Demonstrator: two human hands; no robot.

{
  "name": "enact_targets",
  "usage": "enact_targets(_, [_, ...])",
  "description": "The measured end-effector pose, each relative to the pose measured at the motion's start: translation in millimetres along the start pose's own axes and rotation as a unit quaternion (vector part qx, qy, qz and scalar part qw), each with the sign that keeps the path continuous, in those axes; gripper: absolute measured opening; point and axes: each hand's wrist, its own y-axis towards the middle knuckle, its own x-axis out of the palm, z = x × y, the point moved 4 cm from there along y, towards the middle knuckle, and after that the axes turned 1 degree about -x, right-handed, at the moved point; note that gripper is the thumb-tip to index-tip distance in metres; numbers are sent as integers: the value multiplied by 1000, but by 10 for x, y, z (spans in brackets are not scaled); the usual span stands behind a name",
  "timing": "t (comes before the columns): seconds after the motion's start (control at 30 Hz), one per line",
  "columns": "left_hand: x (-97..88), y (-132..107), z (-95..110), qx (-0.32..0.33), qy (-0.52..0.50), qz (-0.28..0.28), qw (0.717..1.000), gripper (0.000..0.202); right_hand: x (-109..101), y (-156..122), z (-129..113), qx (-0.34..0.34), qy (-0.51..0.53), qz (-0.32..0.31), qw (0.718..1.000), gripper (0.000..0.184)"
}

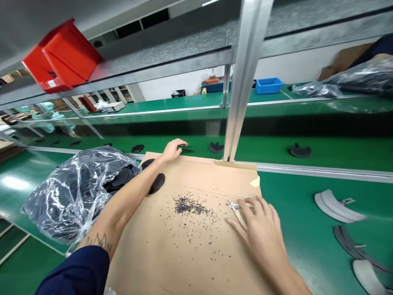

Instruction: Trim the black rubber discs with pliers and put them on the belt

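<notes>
My left hand (172, 150) reaches over the far edge of the cardboard sheet (153, 262), its fingers closed on a thin black part (184, 146) seen edge-on above the green belt. My right hand (260, 221) rests low over the cardboard at the right. Its thumb and fingers are curled round the pale handles of small nippers (235, 206), whose metal jaws point left. A scatter of tiny black scraps (190, 207) lies in the middle of the cardboard. Flat black discs (158, 182) lie by my left forearm, which partly hides them.
A clear plastic bag (73, 192) of black discs stands at the left. On the green belt (260, 149) sit curved black parts (300, 150). Grey curved pieces (337, 207) lie at the right. A metal post (242, 82) rises ahead, and a red bin (63, 57) sits upper left.
</notes>
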Motion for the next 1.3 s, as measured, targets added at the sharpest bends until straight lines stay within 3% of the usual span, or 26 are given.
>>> enact_targets(0.13, [-81,147,-155,-15,92,-68,993,28,-24,-18,-49,6,0,-3,1000,41])
enact_targets(0.2, [-36,206,-180,-22,117,-83,989,23,-26,-23,-75,11,-1,-9,1000,40])
enact_targets(0.3, [242,342,-114,-27,118,-88,989,19,-29,-31,-108,13,0,-10,1000,37])
enact_targets(0.4, [690,518,27,-44,88,-75,992,34,-42,-29,-120,10,6,-5,1000,32])
enact_targets(0.53, [1180,679,207,-80,30,-42,995,37,-57,-25,-132,12,29,-16,999,31])
enact_targets(0.63, [1295,689,276,-102,-22,-16,994,36,-60,-36,-152,13,62,-20,998,31])
enact_targets(0.73, [1175,609,312,-105,-84,11,991,35,-85,-48,-175,11,99,4,995,29])
enact_targets(0.87, [778,234,365,-72,-163,45,983,25,-153,-31,-206,30,193,40,980,30])
enact_targets(1.0, [513,-651,438,-24,-217,35,975,24,-164,-5,-217,106,324,37,939,46])
enact_targets(1.07, [546,-1187,488,-7,-235,-4,972,29,-103,4,-217,163,421,-1,892,59])
enact_targets(1.17, [727,-1814,582,41,-253,-133,957,35,24,28,-293,201,566,-131,789,58])
enact_targets(1.23, [757,-1991,581,68,-229,-174,955,38,50,53,-352,205,611,-200,739,50])
enact_targets(1.3, [653,-1966,509,100,-150,-167,969,39,28,87,-360,225,622,-211,720,47])
